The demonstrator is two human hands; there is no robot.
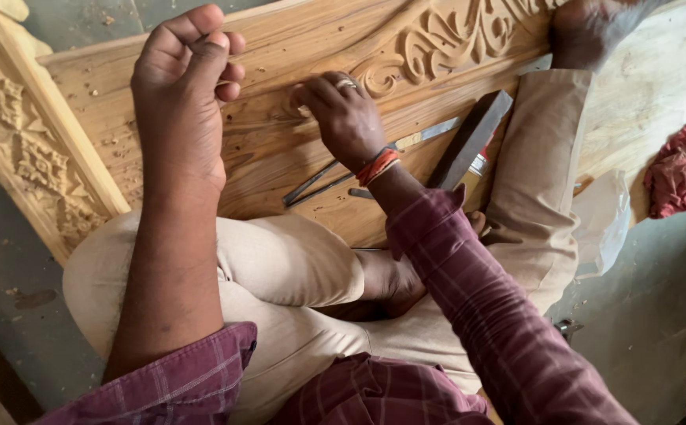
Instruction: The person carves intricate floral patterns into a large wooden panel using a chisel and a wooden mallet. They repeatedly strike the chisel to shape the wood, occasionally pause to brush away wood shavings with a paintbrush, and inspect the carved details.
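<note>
My left hand [181, 86] is closed in a fist, raised over the left part of a carved wooden panel [280, 149], with nothing visible in it. My right hand [343, 118], with a ring and a red wrist thread, rests on the panel beside a carved scroll [437, 43]. Its fingers curl around a small carving tool [304, 110], mostly hidden, whose tip touches the wood. I sit cross-legged on the panel in beige trousers [296, 267] and a maroon checked shirt.
Several long metal chisels [319, 179] and a dark rectangular bar [469, 138] lie on the panel by my right wrist. My foot [591, 31] presses on the wood at top right. There is a red cloth [678, 169] at right, a carved post [28, 149] at left and grey floor around.
</note>
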